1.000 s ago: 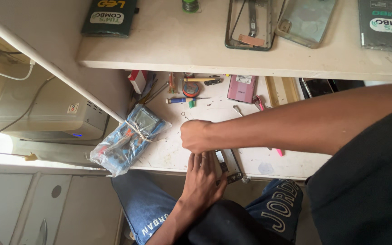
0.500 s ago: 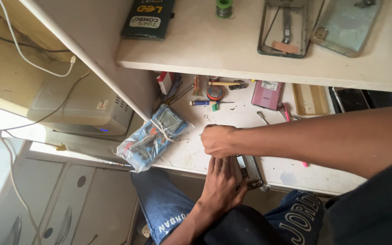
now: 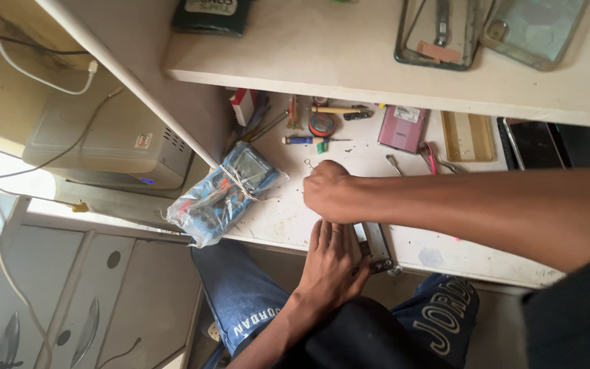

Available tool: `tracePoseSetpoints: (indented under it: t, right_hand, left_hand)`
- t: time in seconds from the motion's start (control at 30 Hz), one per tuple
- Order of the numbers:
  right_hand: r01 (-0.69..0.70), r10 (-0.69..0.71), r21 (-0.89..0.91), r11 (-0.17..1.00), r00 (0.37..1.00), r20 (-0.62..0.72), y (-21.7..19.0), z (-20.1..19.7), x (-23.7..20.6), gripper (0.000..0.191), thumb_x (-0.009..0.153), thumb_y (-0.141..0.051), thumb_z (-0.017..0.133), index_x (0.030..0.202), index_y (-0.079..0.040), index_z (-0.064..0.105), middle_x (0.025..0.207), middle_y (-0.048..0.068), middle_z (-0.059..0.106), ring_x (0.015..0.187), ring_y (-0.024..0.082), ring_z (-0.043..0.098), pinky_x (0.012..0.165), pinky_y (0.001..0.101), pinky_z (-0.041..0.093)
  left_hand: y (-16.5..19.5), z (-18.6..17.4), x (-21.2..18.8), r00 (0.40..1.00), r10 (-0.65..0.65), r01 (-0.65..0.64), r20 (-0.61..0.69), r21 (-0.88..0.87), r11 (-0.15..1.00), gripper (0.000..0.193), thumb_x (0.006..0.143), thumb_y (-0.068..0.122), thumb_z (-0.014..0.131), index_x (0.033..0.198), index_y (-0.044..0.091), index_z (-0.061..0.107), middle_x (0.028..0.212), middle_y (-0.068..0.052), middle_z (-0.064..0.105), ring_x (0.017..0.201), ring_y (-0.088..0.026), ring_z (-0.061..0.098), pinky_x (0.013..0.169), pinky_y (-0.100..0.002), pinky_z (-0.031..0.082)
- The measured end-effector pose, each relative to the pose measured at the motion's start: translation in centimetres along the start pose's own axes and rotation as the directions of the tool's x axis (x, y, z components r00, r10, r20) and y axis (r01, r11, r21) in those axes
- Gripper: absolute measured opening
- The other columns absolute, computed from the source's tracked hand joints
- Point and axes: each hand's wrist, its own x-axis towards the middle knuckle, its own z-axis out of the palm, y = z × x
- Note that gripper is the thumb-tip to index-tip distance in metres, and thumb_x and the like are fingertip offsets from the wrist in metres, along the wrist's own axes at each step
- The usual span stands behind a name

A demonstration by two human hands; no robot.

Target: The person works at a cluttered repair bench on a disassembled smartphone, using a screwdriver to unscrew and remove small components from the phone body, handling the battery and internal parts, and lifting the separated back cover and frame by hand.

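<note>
My right hand (image 3: pixel 329 191) reaches in from the right and is closed in a fist just above the white worktop (image 3: pixel 431 253); whatever it may grip is hidden. Under it, my left hand (image 3: pixel 332 263) comes up from my lap. Its fingers lie flat at the worktop's front edge and its thumb is against an opened phone (image 3: pixel 375 246) lying there. A multimeter wrapped in a plastic bag (image 3: pixel 223 191) sits to the left of both hands.
At the back of the worktop lie a small blue screwdriver (image 3: pixel 302 140), a solder reel (image 3: pixel 321 124), a pink phone part (image 3: pixel 403 128), a tan case (image 3: pixel 468 135) and a dark phone (image 3: pixel 534 143). The shelf (image 3: pixel 322 55) above carries phone frames (image 3: pixel 438 34). A grey box (image 3: pixel 104 147) with cables stands left.
The camera has swung, so everything sits further right in view. Both hands stay at the opened phone, the right fist above the left hand.
</note>
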Motion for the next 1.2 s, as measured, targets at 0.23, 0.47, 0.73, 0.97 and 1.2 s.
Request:
tracePoseSetpoints:
  t: [0.23, 0.47, 0.73, 0.97, 1.2]
  right_hand:
    - [0.346, -0.375, -0.356, 0.868, 0.927, -0.014, -0.8, 1.0, 0.0, 0.011, 0.084, -0.019, 0.069, 0.081, -0.015, 0.08, 0.085, 0.004, 0.076, 0.079, 0.023, 0.072, 0.061, 0.0378, 0.054]
    - [0.276, -0.294, -0.27, 0.923, 0.955, -0.028, -1.7, 1.3, 0.5, 0.019, 0.091, -0.021, 0.065, 0.082, -0.013, 0.079, 0.084, 0.004, 0.077, 0.076, 0.022, 0.072, 0.058, 0.0388, 0.054]
    - [0.236, -0.275, -0.234, 0.943, 0.949, -0.151, 0.1, 3.0, 0.8, 0.017, 0.086, -0.02, 0.066, 0.078, -0.015, 0.08, 0.086, 0.005, 0.077, 0.082, 0.022, 0.072, 0.06, 0.0378, 0.053]
    - [0.184, -0.222, -0.162, 0.97, 0.938, -0.265, 0.2, 2.4, -0.1, 0.011, 0.081, -0.015, 0.069, 0.078, -0.011, 0.079, 0.084, 0.008, 0.077, 0.079, 0.025, 0.074, 0.061, 0.0394, 0.056]
    - [-0.123, 0.209, 0.5, 0.857, 0.971, -0.118, 2.1, -1.9, -4.1, 0.014, 0.079, -0.007, 0.071, 0.089, 0.0, 0.077, 0.091, 0.021, 0.074, 0.085, 0.034, 0.076, 0.071, 0.0442, 0.061]
  left_hand:
    - [-0.1, 0.1, 0.1, 1.0, 0.009, -0.006, 0.028, -0.084, 0.996, 0.072, 0.093, 0.04, 0.06, 0.125, -0.024, 0.052, 0.127, -0.042, 0.054, 0.13, -0.053, 0.047, 0.117, -0.057, 0.029]
    - [-2.6, -0.2, -1.5, 0.876, -0.455, 0.411, 0.16, -0.741, 0.531, 0.045, 0.076, 0.007, 0.061, 0.121, 0.0, 0.064, 0.116, -0.02, 0.066, 0.106, -0.034, 0.068, 0.081, -0.043, 0.064]
    - [-7.6, 3.4, 2.7, 0.863, -0.485, 0.206, -0.139, -0.781, 0.59, 0.022, 0.08, 0.001, 0.071, 0.101, -0.004, 0.069, 0.088, -0.016, 0.075, 0.086, -0.019, 0.072, 0.07, -0.036, 0.057]
    - [-8.8, 5.4, 4.0, 0.845, -0.531, 0.256, -0.061, -0.825, 0.504, 0.01, 0.079, 0.004, 0.075, 0.079, -0.005, 0.07, 0.069, -0.008, 0.073, 0.075, -0.003, 0.059, 0.061, -0.029, 0.053]
    - [-7.4, 4.2, 4.4, 0.811, -0.584, 0.328, 0.042, -0.86, 0.392, 0.009, 0.081, 0.002, 0.07, 0.083, -0.006, 0.073, 0.069, -0.005, 0.073, 0.065, -0.004, 0.061, 0.059, -0.028, 0.051]
